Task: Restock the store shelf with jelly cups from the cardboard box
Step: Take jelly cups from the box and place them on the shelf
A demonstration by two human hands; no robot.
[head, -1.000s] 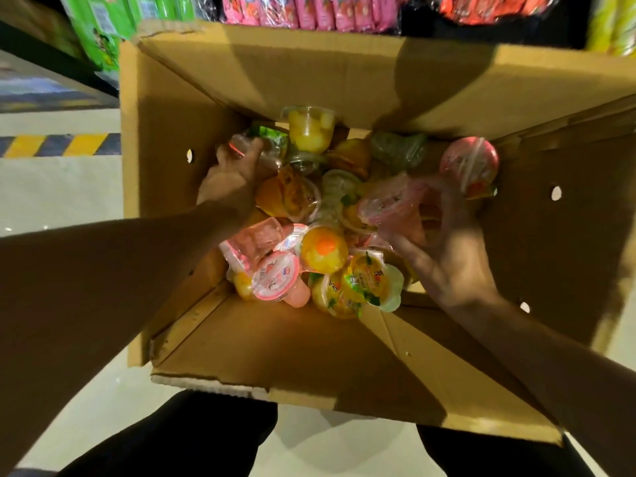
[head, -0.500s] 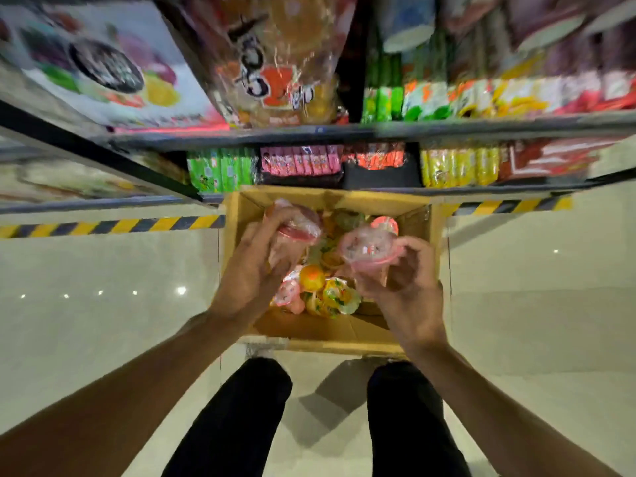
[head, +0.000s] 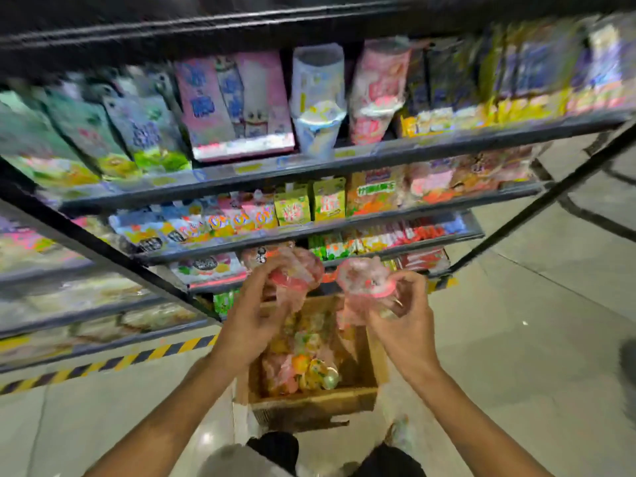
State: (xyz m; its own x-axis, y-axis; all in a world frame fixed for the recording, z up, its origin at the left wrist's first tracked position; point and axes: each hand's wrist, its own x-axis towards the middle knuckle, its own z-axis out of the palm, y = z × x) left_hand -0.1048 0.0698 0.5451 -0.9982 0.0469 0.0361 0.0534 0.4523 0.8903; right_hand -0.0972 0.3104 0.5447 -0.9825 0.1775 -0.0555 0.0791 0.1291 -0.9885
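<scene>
Frame motion-blurred. Left hand (head: 253, 316) raised above the cardboard box (head: 311, 402), fingers curled round a pink jelly cup (head: 297, 271); the cup sits at the fingertips, sticking up past them, thumb side toward centre. Right hand (head: 401, 327) beside it, also raised, fingers and thumb clamped on a second pink jelly cup (head: 364, 282); that cup sits up-left of the knuckles, foil lid edge glowing red just under the curled fingers. Exact finger placement on either cup too blurred to tell. The two cups are near each other but apart, both held in front of the lower tiers of the store shelf (head: 344, 160), not yet on any tier. Box on the floor (head: 516, 339) below and between the forearms, open, holding a heap of mixed jelly cups (head: 303, 366), orange, yellow, green and pink. Shelf tiers packed with coloured snack packs (head: 309, 204). Yellow-black hazard stripe (head: 113, 361) runs along the shelf base at left. Dark trouser legs (head: 389, 459) at bottom edge.
</scene>
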